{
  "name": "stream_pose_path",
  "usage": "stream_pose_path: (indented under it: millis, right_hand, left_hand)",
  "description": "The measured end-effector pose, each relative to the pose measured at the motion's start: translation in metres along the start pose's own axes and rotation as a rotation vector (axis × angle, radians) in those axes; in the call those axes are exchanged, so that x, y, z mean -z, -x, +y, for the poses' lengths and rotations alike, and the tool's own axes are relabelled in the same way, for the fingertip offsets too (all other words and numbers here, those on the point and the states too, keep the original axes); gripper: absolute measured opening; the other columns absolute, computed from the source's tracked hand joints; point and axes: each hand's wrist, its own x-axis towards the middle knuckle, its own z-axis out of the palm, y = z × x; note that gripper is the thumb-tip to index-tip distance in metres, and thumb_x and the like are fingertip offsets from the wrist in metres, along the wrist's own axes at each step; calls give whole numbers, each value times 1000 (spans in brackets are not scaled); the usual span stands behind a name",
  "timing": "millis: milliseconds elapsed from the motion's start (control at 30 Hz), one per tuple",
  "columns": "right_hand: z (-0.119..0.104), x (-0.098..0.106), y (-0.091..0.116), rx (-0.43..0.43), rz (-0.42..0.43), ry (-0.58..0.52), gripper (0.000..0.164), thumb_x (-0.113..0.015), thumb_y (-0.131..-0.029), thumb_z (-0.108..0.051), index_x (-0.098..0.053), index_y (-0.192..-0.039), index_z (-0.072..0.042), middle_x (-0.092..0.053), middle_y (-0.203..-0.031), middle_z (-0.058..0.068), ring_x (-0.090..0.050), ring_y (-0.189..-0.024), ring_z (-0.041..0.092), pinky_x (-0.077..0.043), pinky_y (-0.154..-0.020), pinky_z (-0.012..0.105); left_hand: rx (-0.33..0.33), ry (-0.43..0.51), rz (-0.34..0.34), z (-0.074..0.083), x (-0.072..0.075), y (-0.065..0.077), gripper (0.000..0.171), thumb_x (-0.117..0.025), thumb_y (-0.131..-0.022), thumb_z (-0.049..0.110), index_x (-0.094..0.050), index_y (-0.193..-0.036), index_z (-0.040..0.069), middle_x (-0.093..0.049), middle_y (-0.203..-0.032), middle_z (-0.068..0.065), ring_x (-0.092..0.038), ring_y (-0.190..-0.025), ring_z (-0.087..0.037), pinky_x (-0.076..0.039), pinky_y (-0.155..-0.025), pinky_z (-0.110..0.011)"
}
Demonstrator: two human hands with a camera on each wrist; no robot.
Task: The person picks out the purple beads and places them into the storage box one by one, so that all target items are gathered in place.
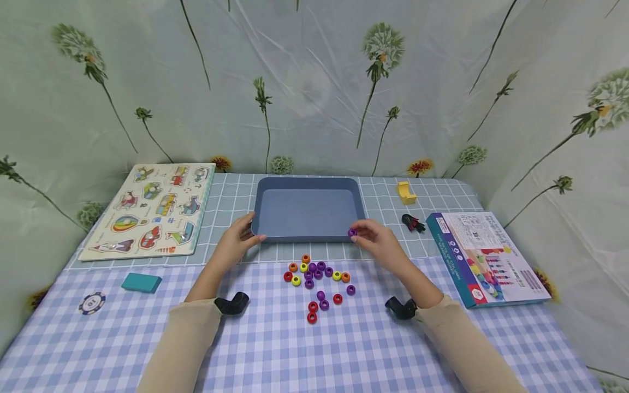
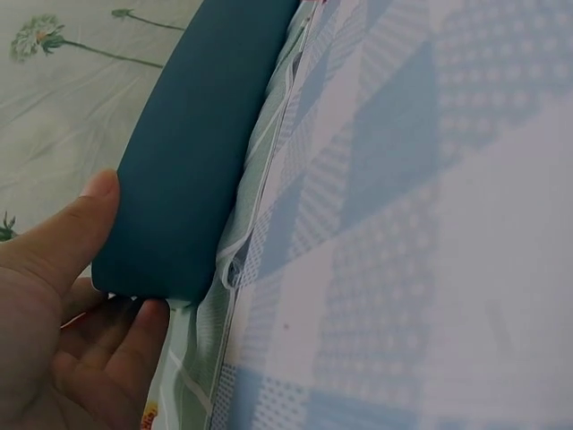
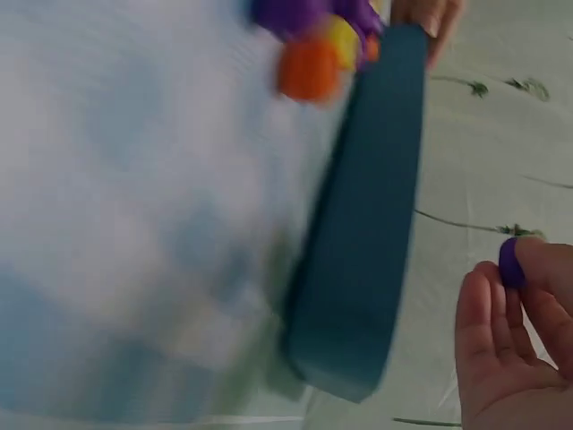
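One purple bead (image 1: 352,232) hangs clear of the tray (image 1: 307,239), right hand (image 1: 378,242) pinching it, left hand (image 1: 233,241) gripping one corner.

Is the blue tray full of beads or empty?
The tray looks empty: the head view shows no beads inside. Loose beads lie on the checked cloth; the right hand pinches a purple bead.

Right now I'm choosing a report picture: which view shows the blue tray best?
The head view: it looks down into the blue tray, showing floor and rim. Both wrist views show only outer wall; in the left one, the left hand grips a corner.
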Motion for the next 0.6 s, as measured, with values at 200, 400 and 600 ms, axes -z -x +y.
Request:
stream_pose_path:
  millis: [200,400,600]
  right_hand:
    - [-4,-6,-47,-1,47,-135,23,-57,-79,-12,-54,-100,-2,-55,-94,9,-53,-85,17,-48,-71,24]
    - [9,-27,-85,-63,39,-116,21,-59,-76,-9,-57,-96,-1,-57,-91,10,-55,-80,18,-48,-68,26]
    - [23,-42,-100,-119,-10,-17,18,-59,-76,-4,-58,-93,-1,-58,-89,10,-54,-80,18,-46,-68,27]
  left_hand:
    - [23,5,0,1,0,0,77,-59,-71,37,-23,-131,7,-23,-132,-13,-31,-114,-27,-38,-88,-29]
    - [28,19,4,-1,0,-1,76,-60,-71,36,-23,-131,7,-24,-131,-14,-31,-114,-28,-38,-88,-30]
    - [30,22,-7,0,0,0,77,-59,-71,38,-23,-131,7,-23,-131,-14,-30,-115,-28,-37,-88,-32]
